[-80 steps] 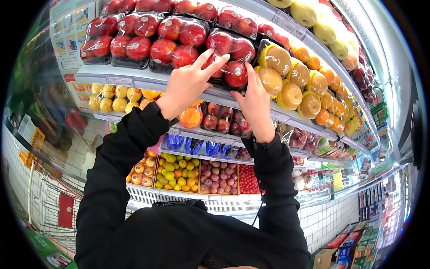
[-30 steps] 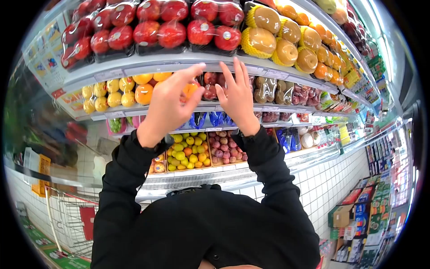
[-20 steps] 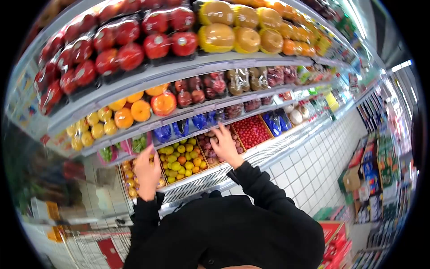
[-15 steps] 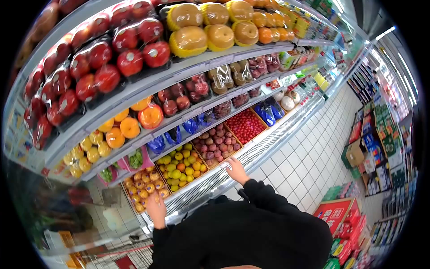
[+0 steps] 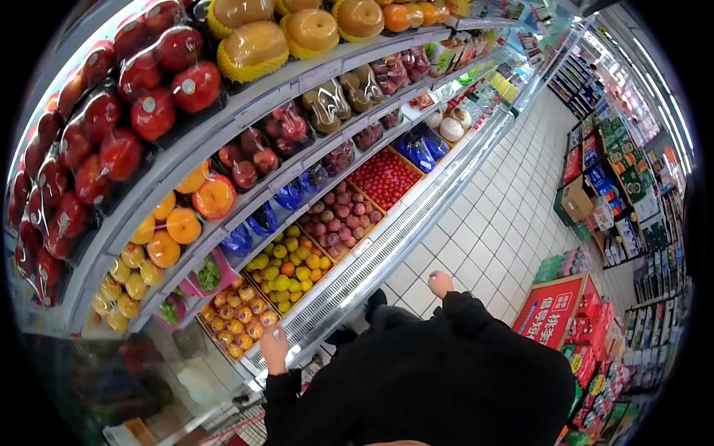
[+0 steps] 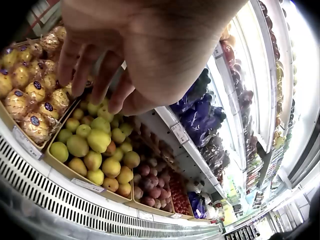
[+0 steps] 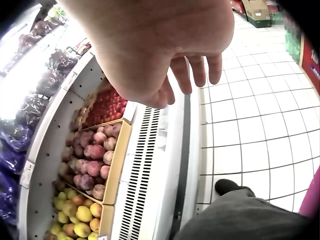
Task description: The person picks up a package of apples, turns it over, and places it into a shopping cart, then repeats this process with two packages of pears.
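My left hand point(image 5: 274, 348) hangs by the front edge of the fruit case, beside a box of wrapped yellow fruit point(image 5: 230, 320). In the left wrist view its fingers point(image 6: 85, 70) droop loosely and hold nothing, overlapping yellow-green round fruit point(image 6: 95, 150). My right hand point(image 5: 440, 283) is out over the tiled floor, loosely curled. The right wrist view shows its fingers point(image 7: 197, 70) hanging with nothing in them, near the case's front ledge point(image 7: 172, 150). Reddish-purple round fruit point(image 7: 92, 165) and small red fruit point(image 7: 105, 107) lie in boxes beside it.
Packed red apples point(image 5: 152, 111) and netted brown fruit point(image 5: 256, 48) fill the upper shelf. A red carton point(image 5: 547, 312) with bagged goods stands at right. White floor tiles point(image 5: 476, 245) run along the case, with stocked racks point(image 5: 606, 201) beyond.
Both hands have come off the packed apples and dropped, the left to the case's front edge, the right out over the floor. The head view has turned right along the aisle.
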The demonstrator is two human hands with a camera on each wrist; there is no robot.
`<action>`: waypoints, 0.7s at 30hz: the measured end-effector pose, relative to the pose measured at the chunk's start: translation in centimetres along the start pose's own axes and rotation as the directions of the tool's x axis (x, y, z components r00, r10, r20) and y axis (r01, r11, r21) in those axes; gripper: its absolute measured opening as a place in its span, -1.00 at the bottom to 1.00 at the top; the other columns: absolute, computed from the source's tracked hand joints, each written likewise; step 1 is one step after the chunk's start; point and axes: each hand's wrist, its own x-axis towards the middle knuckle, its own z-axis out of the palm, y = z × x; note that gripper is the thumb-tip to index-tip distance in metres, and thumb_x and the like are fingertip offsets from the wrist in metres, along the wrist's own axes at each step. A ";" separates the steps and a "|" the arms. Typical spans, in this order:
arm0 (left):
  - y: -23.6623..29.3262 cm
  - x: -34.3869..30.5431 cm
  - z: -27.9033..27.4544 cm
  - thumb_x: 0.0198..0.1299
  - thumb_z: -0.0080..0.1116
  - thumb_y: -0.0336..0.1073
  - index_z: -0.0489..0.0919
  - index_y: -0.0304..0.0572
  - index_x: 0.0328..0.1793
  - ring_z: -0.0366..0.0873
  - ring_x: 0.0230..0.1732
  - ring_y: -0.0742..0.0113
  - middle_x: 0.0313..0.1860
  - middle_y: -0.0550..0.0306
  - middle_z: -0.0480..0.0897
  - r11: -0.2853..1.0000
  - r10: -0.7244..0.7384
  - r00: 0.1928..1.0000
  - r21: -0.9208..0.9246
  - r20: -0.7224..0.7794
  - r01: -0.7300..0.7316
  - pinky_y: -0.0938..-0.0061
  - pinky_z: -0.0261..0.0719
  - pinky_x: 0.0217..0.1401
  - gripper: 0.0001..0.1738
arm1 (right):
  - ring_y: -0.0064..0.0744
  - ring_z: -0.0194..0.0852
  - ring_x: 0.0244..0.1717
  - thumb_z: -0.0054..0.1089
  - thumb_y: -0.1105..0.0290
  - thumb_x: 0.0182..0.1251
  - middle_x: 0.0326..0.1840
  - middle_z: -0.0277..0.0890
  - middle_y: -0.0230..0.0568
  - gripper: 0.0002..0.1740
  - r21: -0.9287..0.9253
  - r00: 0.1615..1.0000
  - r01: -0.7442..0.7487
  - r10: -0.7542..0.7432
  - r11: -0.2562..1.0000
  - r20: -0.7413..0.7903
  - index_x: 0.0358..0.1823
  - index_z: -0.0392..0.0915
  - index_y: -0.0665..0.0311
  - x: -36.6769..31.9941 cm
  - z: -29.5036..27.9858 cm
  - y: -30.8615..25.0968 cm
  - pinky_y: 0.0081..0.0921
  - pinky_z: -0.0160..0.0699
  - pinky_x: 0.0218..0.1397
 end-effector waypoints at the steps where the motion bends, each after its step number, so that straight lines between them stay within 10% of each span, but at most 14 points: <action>1: 0.2 0.2 0.5 0.18 0.20 -0.22 0.67 -0.25 -0.08 0.62 -0.07 -0.19 -0.12 -0.22 0.68 1.000 -0.007 1.000 0.001 -0.016 0.007 0.14 0.57 0.03 -0.71 | 0.15 0.60 -0.06 0.09 0.32 0.17 -0.20 0.65 0.14 -0.69 0.012 1.000 0.027 -0.027 1.000 -0.007 -0.17 0.67 0.33 0.5 -0.6 -1.2 -0.13 0.57 0.07; 7: 0.2 -7.2 6.7 0.17 0.21 -0.20 0.59 -0.34 0.09 0.55 0.09 -0.23 0.05 -0.23 0.64 0.959 -0.282 0.948 -0.025 -0.149 0.281 0.12 0.50 0.19 -0.57 | 0.04 0.64 -0.06 0.15 0.29 0.25 -0.15 0.67 0.10 -0.69 0.103 0.951 0.263 -0.276 0.959 0.138 -0.07 0.65 0.31 8.1 -0.9 -2.3 -0.25 0.57 0.05; 11: 1.7 -17.2 10.4 0.08 0.14 -0.38 0.56 -0.31 0.06 0.52 0.01 -0.27 -0.06 -0.30 0.59 0.754 -0.604 0.675 -0.028 -0.424 0.657 0.04 0.51 0.08 -0.62 | -0.12 0.67 -0.06 0.17 0.27 0.30 -0.15 0.69 0.00 -0.70 0.099 0.851 0.348 -0.358 0.932 0.385 -0.09 0.68 0.32 12.8 -0.8 1.5 -0.32 0.58 0.02; 14: 6.6 -21.1 10.7 0.06 0.09 -0.48 0.55 -0.25 0.09 0.51 0.03 -0.24 -0.06 -0.27 0.58 0.792 -0.485 0.664 0.037 -0.569 0.609 0.08 0.51 0.09 -0.60 | -0.06 0.67 -0.08 0.17 0.23 0.26 -0.17 0.70 -0.02 -0.70 -0.070 0.789 0.475 -0.390 0.877 0.475 -0.15 0.71 0.27 18.3 -2.7 6.8 -0.26 0.59 0.02; 21: 8.0 -29.3 16.6 0.02 0.20 -0.37 0.31 -0.33 0.39 0.36 0.27 -0.31 0.24 -0.38 0.41 0.545 -0.760 0.395 -0.174 -0.515 0.820 0.04 0.35 0.32 -0.27 | -0.04 0.68 -0.13 0.14 0.23 0.24 -0.23 0.69 0.02 -0.68 -0.056 0.845 0.427 -0.376 0.902 0.380 -0.15 0.72 0.27 25.4 -4.2 6.7 -0.25 0.58 -0.05</action>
